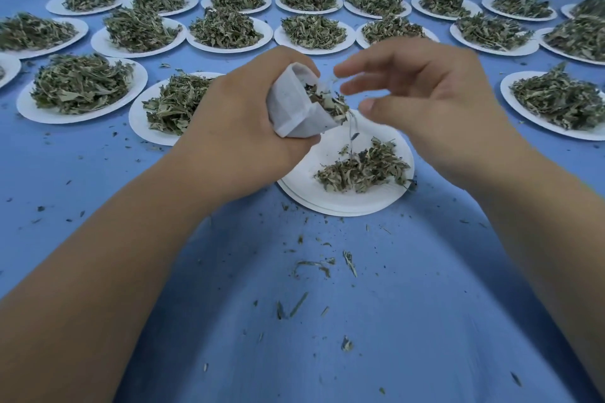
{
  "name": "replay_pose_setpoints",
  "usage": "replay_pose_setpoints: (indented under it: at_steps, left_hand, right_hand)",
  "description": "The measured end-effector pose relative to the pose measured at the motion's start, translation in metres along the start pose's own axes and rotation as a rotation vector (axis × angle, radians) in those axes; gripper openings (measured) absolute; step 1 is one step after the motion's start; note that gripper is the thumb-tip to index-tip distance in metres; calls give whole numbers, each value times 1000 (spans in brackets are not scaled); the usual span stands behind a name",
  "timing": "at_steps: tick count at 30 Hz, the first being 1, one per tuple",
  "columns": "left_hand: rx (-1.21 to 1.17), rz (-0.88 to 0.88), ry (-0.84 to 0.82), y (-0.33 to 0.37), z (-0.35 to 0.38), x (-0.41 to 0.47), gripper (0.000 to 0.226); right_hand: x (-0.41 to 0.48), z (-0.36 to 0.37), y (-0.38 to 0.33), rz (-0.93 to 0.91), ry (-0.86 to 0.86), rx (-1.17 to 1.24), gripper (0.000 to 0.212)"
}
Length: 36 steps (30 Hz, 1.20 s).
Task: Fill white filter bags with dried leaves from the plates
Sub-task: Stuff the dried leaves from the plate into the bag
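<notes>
My left grip point(248, 121) hides the bottom of the white filter bag point(294, 108), and blur on the fingertips of my right grip point(435, 108) leaves the thin strand point(352, 131) dangling from the bag's mouth hard to identify. The left grip clasps the bag, tilted with its leafy mouth facing right above the near plate point(347, 203) and its heap of dried leaves point(363, 170); the right grip hovers released beside it, fingers loosely bent.

Heaped plates point(26, 101) crowd beyond; near cloth point(327, 321) open.
</notes>
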<state>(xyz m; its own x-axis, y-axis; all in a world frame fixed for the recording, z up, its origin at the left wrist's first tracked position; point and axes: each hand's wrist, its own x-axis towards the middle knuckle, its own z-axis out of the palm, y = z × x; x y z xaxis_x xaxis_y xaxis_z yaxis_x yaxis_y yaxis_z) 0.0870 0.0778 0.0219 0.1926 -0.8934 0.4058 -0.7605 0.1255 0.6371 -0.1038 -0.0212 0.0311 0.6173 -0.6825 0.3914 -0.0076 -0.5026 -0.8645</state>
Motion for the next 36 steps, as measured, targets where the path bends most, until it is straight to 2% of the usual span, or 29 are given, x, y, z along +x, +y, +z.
replay_pose_setpoints:
  at_steps: [4, 6, 8, 12, 17, 22, 36]
  left_hand:
    - [-18, -31, 5, -2, -1, 1, 47]
    - [-21, -38, 17, -3, -1, 2, 47]
    - [-16, -41, 15, -3, -1, 1, 49]
    - [-16, -33, 5, -4, -1, 2, 49]
    - [-32, -23, 16, -10, -6, 6, 44]
    - [-78, -57, 42, -15, -12, 8, 46]
    - [-245, -122, 48, -19, -26, 10, 43]
  right_hand:
    - [1, 1, 6, 209, -132, 181, 28]
    - [1, 2, 8, 207, -151, 200, 34]
    - [0, 2, 8, 181, -116, 191, 32]
    - [1, 1, 10, 129, -46, 171, 16]
    - [3, -4, 11, 138, -8, 229, 12]
    - [5, -10, 16, 190, 60, 229, 9]
    - [7, -11, 22, 319, 93, 114, 13]
